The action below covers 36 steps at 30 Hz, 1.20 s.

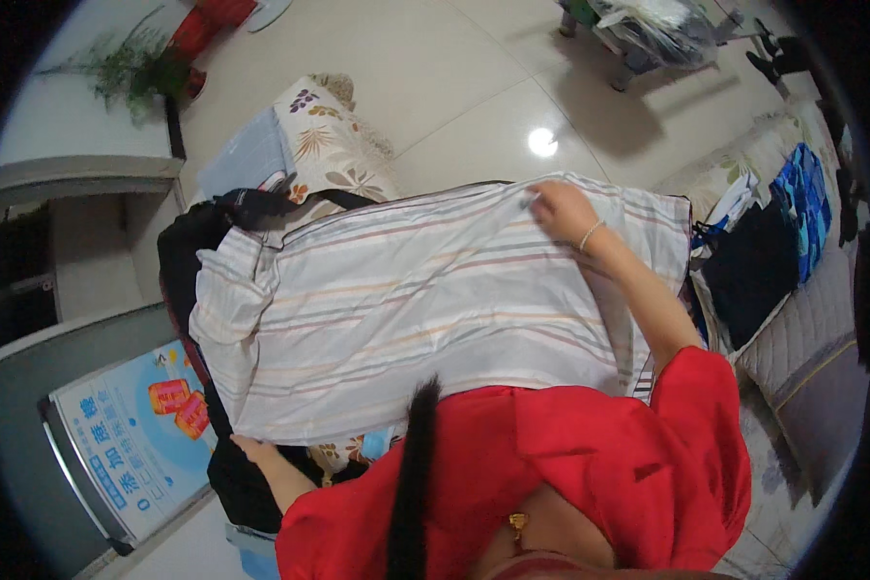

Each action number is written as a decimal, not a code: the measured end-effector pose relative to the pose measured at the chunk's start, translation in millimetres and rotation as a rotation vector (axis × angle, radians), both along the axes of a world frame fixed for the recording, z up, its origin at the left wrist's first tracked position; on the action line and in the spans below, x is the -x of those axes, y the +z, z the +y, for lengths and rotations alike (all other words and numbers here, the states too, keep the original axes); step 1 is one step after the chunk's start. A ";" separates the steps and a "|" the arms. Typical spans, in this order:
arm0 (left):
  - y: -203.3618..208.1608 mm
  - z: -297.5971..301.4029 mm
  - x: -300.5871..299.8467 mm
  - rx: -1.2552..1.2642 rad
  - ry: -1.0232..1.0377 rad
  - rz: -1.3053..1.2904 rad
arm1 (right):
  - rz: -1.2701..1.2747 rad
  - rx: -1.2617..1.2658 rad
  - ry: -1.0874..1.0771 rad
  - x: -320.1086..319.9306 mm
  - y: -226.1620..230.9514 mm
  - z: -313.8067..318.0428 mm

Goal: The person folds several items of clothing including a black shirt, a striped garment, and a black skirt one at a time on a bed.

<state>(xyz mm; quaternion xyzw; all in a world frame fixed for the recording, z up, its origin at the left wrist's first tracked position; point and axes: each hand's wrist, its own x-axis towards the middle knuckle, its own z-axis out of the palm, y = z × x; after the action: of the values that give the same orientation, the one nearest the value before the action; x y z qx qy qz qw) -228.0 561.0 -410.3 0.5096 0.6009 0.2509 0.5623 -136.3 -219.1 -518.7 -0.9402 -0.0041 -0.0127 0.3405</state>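
A white cloth [425,309] with grey, orange and dark red stripes lies spread in front of me, wrinkled and bunched at its left end. My right hand [563,213], a beaded bracelet on its wrist, is closed on a fold near the cloth's far edge. At the near left corner, my left hand [254,450] has its fingers closed at the cloth's hem; part of them is hidden. Beneath the cloth, a black fabric bag or case [177,253] shows along the left side. Some patterned fabric [336,454] peeks out below the near edge.
A floral cushion [333,145] and folded blue-grey fabric [249,155] lie beyond the cloth. At right, dark clothing [744,271] and a blue garment [804,208] rest on a quilted seat [807,338]. A refrigerator-like cabinet [130,435] stands left; a wheeled stand [638,58] is far right.
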 end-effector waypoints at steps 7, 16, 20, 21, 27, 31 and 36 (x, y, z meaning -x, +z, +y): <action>-30.0 -80.9 7.9 0.042 -0.233 -0.110 | 0.036 0.164 0.219 40.4 -8.2 38.6; -0.5 -282.7 -91.1 0.972 -0.861 -0.950 | 0.356 -0.634 0.331 78.0 64.0 113.7; 44.5 -423.0 -65.1 0.604 -1.702 -0.931 | 0.660 -1.180 0.073 84.3 48.8 124.3; 56.2 -440.2 -54.7 0.370 -1.972 -0.837 | 0.667 -1.168 0.060 85.8 47.9 122.0; 101.3 -490.3 -5.7 1.527 -1.997 -0.679 | 0.612 -1.017 0.039 81.2 51.8 108.3; 104.7 -475.8 -5.2 1.563 -1.925 -0.820 | 0.608 -0.930 0.092 62.7 58.5 116.1; 90.2 -462.4 1.3 1.498 -1.810 -0.936 | 0.571 -0.838 0.228 28.4 74.7 148.4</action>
<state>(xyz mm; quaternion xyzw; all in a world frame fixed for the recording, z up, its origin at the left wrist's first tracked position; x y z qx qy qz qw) -229.3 98.5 -320.1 0.1576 -0.2234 -0.4677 0.8405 -164.7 -70.6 -444.0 -0.6828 -0.0081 0.2810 0.6743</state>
